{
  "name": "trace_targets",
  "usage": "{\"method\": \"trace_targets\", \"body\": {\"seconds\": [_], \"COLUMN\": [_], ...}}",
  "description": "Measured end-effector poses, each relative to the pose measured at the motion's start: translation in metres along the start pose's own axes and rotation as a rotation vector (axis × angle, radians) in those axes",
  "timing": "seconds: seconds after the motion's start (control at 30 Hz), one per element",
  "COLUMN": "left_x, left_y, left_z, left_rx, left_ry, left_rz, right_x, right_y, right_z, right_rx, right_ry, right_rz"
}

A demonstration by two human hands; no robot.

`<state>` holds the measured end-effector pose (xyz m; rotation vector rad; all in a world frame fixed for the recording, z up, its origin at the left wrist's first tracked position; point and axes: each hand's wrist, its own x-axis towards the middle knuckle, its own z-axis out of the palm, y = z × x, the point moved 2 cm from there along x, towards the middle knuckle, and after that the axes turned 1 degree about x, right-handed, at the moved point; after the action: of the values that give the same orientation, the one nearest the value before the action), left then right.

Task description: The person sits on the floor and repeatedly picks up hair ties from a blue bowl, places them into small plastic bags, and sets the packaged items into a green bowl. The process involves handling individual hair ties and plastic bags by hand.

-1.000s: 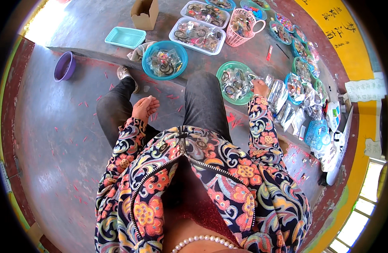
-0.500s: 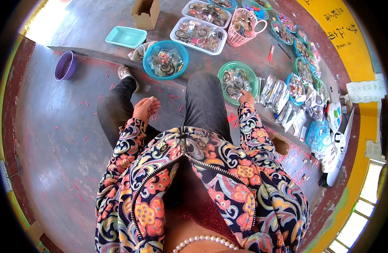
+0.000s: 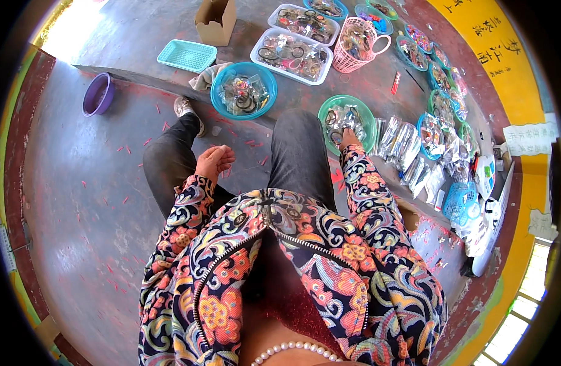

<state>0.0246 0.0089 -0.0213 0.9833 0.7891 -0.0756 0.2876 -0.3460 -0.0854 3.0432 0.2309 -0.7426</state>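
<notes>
My right hand (image 3: 350, 139) reaches over the near rim of a green basin (image 3: 371, 129), its fingers stretched down among small clear packets (image 3: 341, 119) with dark ring-shaped pieces in them. The fingertips touch the packets; I see none lifted. My left hand (image 3: 214, 161) hangs above the floor beside my left knee, fingers curled in and thumb laid against them. Whatever it may hold is hidden. A blue basin (image 3: 269, 105) of similar packets stands left of the green one.
White trays (image 3: 320, 77), a pink basket (image 3: 351, 64), a turquoise tray (image 3: 187, 56) and a cardboard box (image 3: 215, 32) stand on the raised ledge. Silvery packets (image 3: 398, 140) lie right of the green basin. A purple basin (image 3: 98, 94) sits on the floor at left.
My right hand has moved from the green basin's rim further in among the packets. My left hand stays curled near my knee. The view has shifted slightly.
</notes>
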Motion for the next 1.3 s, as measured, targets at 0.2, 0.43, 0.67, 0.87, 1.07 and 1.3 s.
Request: {"method": "trace_targets", "body": {"seconds": [0.2,0.43,0.67,0.87,1.07,1.3], "left_x": [-0.003,0.001,0.004,0.005,0.0,-0.007], "left_y": [0.0,-0.002,-0.004,-0.008,-0.006,-0.005], "left_z": [0.001,0.003,-0.005,-0.006,0.002,0.012], "left_rx": [0.032,0.057,0.045,0.094,0.073,0.072], "left_ry": [-0.006,-0.017,0.011,0.049,0.019,-0.029], "left_rz": [0.002,0.004,0.033,0.037,0.016,-0.049], "right_x": [-0.003,0.015,0.006,0.009,0.028,0.068], "right_y": [0.001,-0.046,-0.201,-0.294,-0.299,-0.299], "right_z": [-0.006,-0.051,-0.116,-0.072,-0.039,-0.044], "right_rx": [0.013,0.124,0.172,-0.02,-0.12,-0.144], "right_ry": [0.038,0.365,0.316,0.011,-0.143,-0.014], "right_rz": [-0.016,-0.29,-0.77,-0.769,-0.61,-0.737]}}
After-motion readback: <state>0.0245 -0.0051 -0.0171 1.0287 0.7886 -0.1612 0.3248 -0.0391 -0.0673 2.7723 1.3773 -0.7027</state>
